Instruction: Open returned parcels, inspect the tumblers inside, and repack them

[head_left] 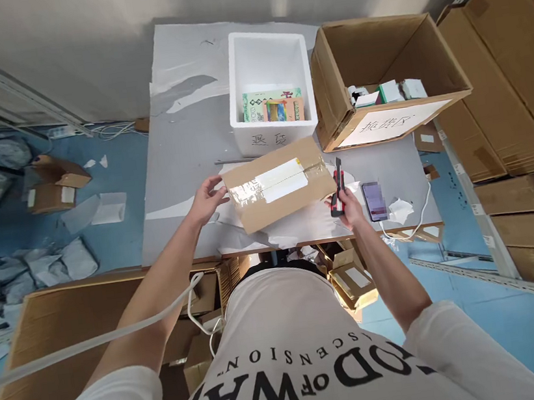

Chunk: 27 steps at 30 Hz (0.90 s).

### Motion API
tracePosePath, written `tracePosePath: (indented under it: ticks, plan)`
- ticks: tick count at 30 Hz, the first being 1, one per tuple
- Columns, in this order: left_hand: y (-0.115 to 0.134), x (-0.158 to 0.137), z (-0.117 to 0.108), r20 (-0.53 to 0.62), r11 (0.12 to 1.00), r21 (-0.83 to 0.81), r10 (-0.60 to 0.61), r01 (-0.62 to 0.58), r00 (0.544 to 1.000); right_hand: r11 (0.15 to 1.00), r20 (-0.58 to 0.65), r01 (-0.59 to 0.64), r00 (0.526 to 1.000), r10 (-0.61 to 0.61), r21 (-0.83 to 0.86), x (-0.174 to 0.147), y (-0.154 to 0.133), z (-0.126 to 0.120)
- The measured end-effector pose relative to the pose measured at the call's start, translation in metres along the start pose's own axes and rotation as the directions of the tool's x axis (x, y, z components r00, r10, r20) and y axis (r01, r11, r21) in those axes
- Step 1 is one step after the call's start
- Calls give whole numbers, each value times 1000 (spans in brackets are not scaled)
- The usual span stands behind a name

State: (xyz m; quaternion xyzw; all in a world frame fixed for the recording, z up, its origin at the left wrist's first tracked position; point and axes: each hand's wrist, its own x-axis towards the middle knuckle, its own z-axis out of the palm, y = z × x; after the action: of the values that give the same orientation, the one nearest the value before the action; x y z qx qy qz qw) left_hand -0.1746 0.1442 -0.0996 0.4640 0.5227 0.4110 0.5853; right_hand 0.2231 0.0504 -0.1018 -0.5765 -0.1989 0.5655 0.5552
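Note:
A taped brown cardboard box with a white label on top lies slightly askew between my two hands over the table. My left hand grips its left end, fingers and thumb curled at the edge. In my right hand is a red and black utility knife, held upright beside the box's right end; some of those fingers reach the box's corner and are partly hidden. I cannot tell whether the blade is out.
Behind the box stand a white foam bin holding printed packets and a large open carton with small boxes inside. A phone, crumpled paper and a white cable lie at right. Shelves of cartons flank the table.

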Motion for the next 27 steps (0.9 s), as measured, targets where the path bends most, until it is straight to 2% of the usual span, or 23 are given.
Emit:
tracePosePath:
  ticks: [4, 7, 10, 14, 18, 22, 24, 27]
  plan:
    - [-28, -58, 7, -169, 999, 10, 37, -36, 985, 993, 86, 43, 996, -33, -106, 49, -32, 22]
    - [-54, -104, 25, -310, 1000, 8, -13, 17, 951, 977, 142, 56, 989, -27, -205, 77, -38, 43]
    - [-70, -140, 48, -331, 997, -26, -81, 76, 940, 963, 172, 53, 985, -7, -265, 94, -30, 58]
    - [-77, -161, 70, -317, 988, -90, -148, 126, 937, 963, 198, 33, 980, 21, -267, 104, -16, 65]
    - [-76, -167, 69, -287, 986, -69, -163, 149, 944, 968, 194, 79, 980, -33, -237, 105, -10, 67]
    - [-70, -156, 43, -192, 984, 96, -132, 153, 972, 977, 101, 136, 988, -120, -164, 87, -10, 57]
    - [-64, -130, 27, -171, 974, 197, -75, 108, 983, 983, 54, 144, 989, -139, -118, 61, -5, 45]
    - [-50, -62, 14, -103, 962, 269, -11, 39, 995, 993, 17, 101, 995, -100, -58, 0, 18, 24]
